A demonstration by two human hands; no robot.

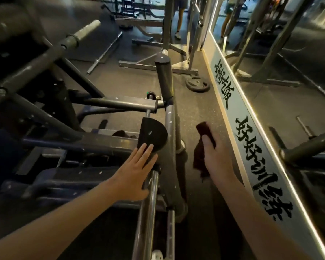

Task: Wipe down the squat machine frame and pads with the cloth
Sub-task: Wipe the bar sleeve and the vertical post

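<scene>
Well, my right hand gripped cloth; frame bar lay just left, running near-to-far; left hand flat, empty, nearer.

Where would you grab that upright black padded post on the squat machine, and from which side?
Probably around the middle of the black padded post, coming from the open floor on its right. It is a round, slightly leaning cylinder, so fingers can wrap it, and frame bars crowd its left.
</scene>
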